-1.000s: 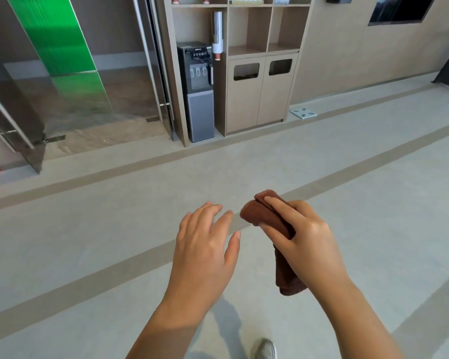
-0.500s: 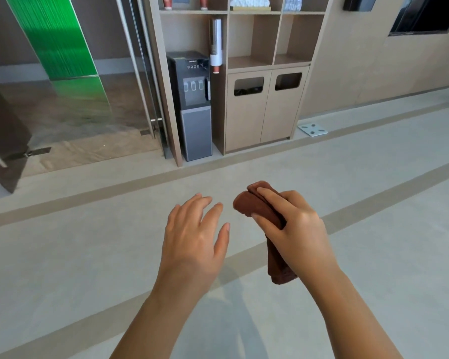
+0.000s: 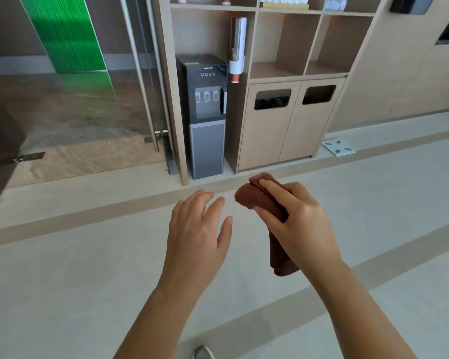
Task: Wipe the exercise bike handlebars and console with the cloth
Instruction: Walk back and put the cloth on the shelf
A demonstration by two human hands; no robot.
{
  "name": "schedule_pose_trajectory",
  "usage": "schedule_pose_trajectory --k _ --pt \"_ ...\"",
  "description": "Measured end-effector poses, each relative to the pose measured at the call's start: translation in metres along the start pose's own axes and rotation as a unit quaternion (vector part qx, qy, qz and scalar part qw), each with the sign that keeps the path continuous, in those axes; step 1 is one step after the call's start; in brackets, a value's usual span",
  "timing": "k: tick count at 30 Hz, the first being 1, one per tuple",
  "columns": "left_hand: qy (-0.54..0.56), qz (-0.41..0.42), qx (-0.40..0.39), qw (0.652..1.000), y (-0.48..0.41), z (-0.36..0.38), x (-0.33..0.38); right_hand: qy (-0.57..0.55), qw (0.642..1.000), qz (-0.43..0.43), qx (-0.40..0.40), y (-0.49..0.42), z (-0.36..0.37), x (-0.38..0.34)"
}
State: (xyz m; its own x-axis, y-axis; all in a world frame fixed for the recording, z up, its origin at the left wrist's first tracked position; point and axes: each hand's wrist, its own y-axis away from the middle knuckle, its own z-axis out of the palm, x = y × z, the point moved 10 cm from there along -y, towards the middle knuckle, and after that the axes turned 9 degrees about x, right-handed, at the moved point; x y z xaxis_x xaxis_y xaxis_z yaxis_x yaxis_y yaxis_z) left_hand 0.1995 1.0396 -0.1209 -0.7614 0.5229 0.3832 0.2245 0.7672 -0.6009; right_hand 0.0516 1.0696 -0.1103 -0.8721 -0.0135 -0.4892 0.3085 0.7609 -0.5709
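The brown cloth (image 3: 249,196) is folded into a thick wad and held in the right hand (image 3: 303,224). The fingers lie curled over its top and the thumb closes on it from the near side, while a loose tail hangs below the palm. Just left of the cloth, and not touching it, the left hand (image 3: 196,234) hovers palm down with relaxed, slightly spread fingers, holding nothing. Both hands are in the air above the pale floor (image 3: 62,281).

No exercise bike, handlebars or console is in view, so the step in hand looks like carrying the cloth to the machine. To do that well, keep the fold tight so a flat, clean face is ready to wipe with. Gather the hanging tail so it cannot snag, and leave the empty hand free to steady the handlebars.

Beyond the cloth and a little to its left stands a dark water dispenser (image 3: 205,112). Beyond and to its right is a wooden cabinet (image 3: 283,141) with two bin openings. Farther right of the cloth a floor scale (image 3: 338,147) lies on the floor, and far to its left is a glass door (image 3: 75,112). Below the cloth, at the bottom edge, a shoe (image 3: 202,353) tip shows.
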Motion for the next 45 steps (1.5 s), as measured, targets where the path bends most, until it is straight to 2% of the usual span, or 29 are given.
schedule_pose_trajectory --k 5,8,10,16,24,28,37,45 --pt "-0.009 0.002 0.012 1.0 -0.104 0.054 -0.034 -0.002 1.0 -0.003 -0.002 -0.102 0.058 0.022" --pt "-0.001 -0.005 -0.009 1.0 -0.153 0.089 -0.046 -0.004 1.0 0.005 0.004 -0.15 0.084 0.045" --pt "0.003 0.017 -0.01 1.0 -0.185 0.114 -0.048 -0.007 1.0 0.012 0.009 -0.183 0.101 0.063" --pt "-0.009 0.056 0.028 0.998 -0.289 0.193 -0.056 -0.028 0.999 -0.001 0.031 -0.298 0.153 0.12" --pt "-0.029 0.03 0.075 0.996 -0.443 0.278 -0.061 -0.04 0.998 -0.046 0.002 -0.469 0.215 0.181" --pt "-0.046 0.021 0.104 0.993 -0.503 0.301 -0.074 -0.045 0.997 -0.067 -0.004 -0.538 0.243 0.193" --pt "-0.055 0.02 0.11 0.992 -0.622 0.36 -0.132 -0.072 0.994 -0.081 -0.004 -0.66 0.328 0.205" --pt "-0.06 0.044 0.143 0.987 -0.761 0.387 -0.214 -0.097 0.99 -0.097 0.02 -0.797 0.42 0.174"
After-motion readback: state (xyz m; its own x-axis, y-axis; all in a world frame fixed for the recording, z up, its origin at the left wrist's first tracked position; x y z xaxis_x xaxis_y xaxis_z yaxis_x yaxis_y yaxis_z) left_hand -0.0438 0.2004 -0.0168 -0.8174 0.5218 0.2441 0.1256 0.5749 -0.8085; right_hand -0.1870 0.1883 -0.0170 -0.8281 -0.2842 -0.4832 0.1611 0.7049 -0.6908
